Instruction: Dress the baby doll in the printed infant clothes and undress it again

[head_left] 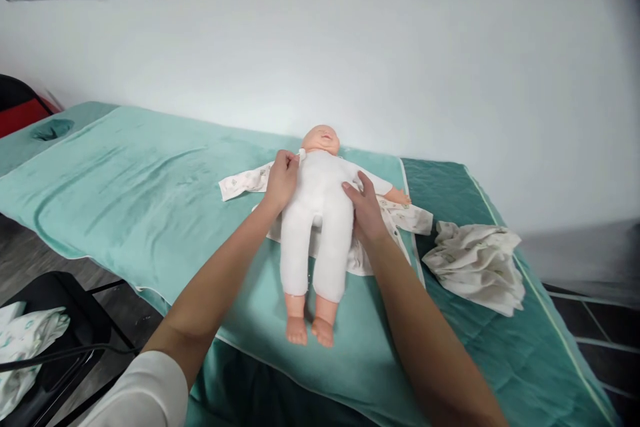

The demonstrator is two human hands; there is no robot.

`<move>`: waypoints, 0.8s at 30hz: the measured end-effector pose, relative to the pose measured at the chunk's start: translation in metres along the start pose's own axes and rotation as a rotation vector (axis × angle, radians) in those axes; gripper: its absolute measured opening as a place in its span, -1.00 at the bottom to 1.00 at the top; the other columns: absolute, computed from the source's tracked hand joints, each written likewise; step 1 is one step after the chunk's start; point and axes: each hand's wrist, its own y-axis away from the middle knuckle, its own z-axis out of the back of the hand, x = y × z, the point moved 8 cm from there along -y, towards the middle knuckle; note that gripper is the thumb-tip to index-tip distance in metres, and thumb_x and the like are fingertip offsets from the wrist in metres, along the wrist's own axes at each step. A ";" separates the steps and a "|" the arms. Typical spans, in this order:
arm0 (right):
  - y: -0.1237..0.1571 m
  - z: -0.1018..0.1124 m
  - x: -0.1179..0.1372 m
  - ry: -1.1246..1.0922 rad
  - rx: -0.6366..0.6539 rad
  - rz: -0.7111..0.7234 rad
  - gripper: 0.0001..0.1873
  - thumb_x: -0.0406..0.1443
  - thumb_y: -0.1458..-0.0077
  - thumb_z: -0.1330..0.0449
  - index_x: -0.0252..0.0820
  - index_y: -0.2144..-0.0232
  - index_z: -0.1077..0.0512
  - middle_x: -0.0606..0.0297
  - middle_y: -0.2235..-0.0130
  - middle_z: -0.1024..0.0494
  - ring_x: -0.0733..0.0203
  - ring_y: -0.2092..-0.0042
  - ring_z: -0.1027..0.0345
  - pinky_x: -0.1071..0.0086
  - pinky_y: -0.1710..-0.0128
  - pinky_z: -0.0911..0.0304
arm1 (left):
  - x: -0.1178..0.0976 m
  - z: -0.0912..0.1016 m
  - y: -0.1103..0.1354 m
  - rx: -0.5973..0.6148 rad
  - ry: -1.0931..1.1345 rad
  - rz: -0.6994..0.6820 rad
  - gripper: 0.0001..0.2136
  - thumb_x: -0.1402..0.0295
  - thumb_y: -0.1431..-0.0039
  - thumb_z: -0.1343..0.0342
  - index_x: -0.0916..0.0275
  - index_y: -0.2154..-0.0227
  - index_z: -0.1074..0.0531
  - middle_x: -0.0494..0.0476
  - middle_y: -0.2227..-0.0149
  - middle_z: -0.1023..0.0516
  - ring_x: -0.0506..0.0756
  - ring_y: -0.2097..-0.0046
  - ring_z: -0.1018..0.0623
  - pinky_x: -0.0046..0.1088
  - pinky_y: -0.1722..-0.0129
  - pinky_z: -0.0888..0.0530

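A baby doll [320, 180] with a white cloth body and bare feet lies on its back, head toward the wall. Under it a white printed baby shirt [245, 183] is spread, one sleeve out on each side. My left hand [283, 177] is closed in a pinch beside the doll's neck and shoulder. A small white bit shows at its fingertips, and the doll's arm on that side is hidden. Around the doll's other side my right hand [367, 210] is cupped, thumb on the torso, its lower fingers out of sight.
A light green cover [145, 180] lies over the bed, with a darker quilted cover [500, 360] at the right. On that sits a crumpled white cloth [475, 263]. At lower left, a black chair [93, 320] holds a printed white cloth [37, 340]. A white wall [320, 53] stands behind.
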 end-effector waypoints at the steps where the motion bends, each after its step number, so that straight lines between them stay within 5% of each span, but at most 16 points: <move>1: 0.000 -0.002 -0.001 -0.011 0.001 0.007 0.07 0.08 -0.04 -0.32 0.02 -0.43 0.08 0.03 -0.46 -0.15 -0.01 -0.37 -0.28 0.09 -0.27 -0.39 | -0.005 0.003 -0.002 -0.007 0.018 -0.003 -0.87 0.39 -0.41 0.00 0.16 0.32 -0.24 -0.04 0.37 -0.35 0.02 0.30 -0.38 -0.46 0.23 -0.30; 5: 0.003 -0.012 -0.006 -0.001 0.050 -0.006 0.14 0.10 0.00 -0.38 0.05 -0.45 0.09 0.07 -0.49 -0.06 0.01 -0.44 -0.15 0.12 -0.35 -0.28 | -0.024 0.007 -0.007 0.000 0.038 -0.005 -0.87 0.38 -0.43 0.02 0.17 0.31 -0.23 -0.04 0.38 -0.33 0.00 0.31 -0.36 -0.48 0.24 -0.29; 11: 0.009 -0.018 -0.009 0.011 0.121 -0.035 0.16 0.15 -0.02 -0.37 0.08 -0.48 0.11 0.16 -0.52 -0.01 -0.01 -0.48 -0.03 0.15 -0.43 -0.11 | -0.041 -0.019 -0.006 0.032 -0.153 0.041 -0.85 0.33 -0.47 0.09 0.16 0.30 -0.21 0.06 0.28 -0.47 0.05 0.21 -0.48 -0.44 0.16 -0.35; 17: 0.008 -0.011 -0.013 0.132 0.128 -0.067 0.18 0.20 -0.04 -0.33 0.05 -0.49 0.16 0.08 -0.52 0.03 -0.03 -0.52 0.07 0.04 -0.47 -0.01 | -0.076 -0.041 0.043 0.319 -0.555 -0.058 -0.92 0.38 -0.39 0.03 0.19 0.23 -0.34 0.24 0.24 -0.60 0.23 0.15 -0.58 -0.29 0.18 -0.40; 21: 0.006 -0.009 -0.011 0.146 0.133 -0.027 0.16 0.21 -0.05 -0.31 0.01 -0.48 0.14 0.04 -0.51 -0.02 -0.01 -0.50 0.03 0.03 -0.47 0.02 | -0.096 -0.023 0.082 0.439 -0.205 -0.156 -0.88 0.34 -0.39 0.03 0.17 0.24 -0.40 0.13 0.14 -0.65 0.11 0.14 -0.61 -0.37 0.15 -0.48; 24: 0.005 -0.006 -0.013 0.181 0.098 -0.053 0.16 0.23 -0.03 -0.31 0.00 -0.47 0.11 -0.01 -0.49 -0.03 -0.01 -0.51 0.06 0.04 -0.46 -0.02 | -0.070 0.017 0.081 0.256 -0.102 -0.223 -0.85 0.31 -0.39 0.02 0.16 0.14 -0.43 0.14 -0.05 -0.62 0.09 0.01 -0.61 -0.37 0.05 -0.54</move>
